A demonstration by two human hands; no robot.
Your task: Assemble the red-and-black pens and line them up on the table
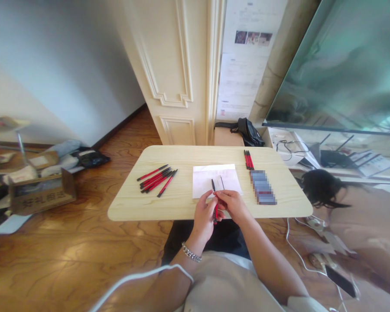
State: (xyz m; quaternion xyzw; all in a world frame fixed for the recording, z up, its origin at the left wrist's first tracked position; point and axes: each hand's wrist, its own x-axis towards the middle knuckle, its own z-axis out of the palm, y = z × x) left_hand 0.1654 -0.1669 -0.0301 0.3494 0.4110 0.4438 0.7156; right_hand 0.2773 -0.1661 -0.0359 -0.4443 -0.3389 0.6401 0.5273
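My left hand (pixel 204 216) is closed around a red and black pen (pixel 216 213), with its black end pointing away from me over the table edge. The fingers of my right hand (pixel 234 205) are closed on the same pen from the other side. Just beyond my fingertips lies a white sheet of paper (pixel 202 177), partly covered by the hands. On it shows a thin dark line, too small to tell whether it is an object or a mark. Several red and black pens (pixel 157 179) lie in a loose pile to the left. Another group of pens (pixel 248 160) lies side by side at the far right.
A pixelated flat rectangle (pixel 263 187) lies on the right side of the pale wooden table (pixel 126 203). Beside the table's right edge another person (pixel 360 221) bends low near white cables (pixel 295 251). A cardboard box (pixel 42 193) and packages are on the floor at left.
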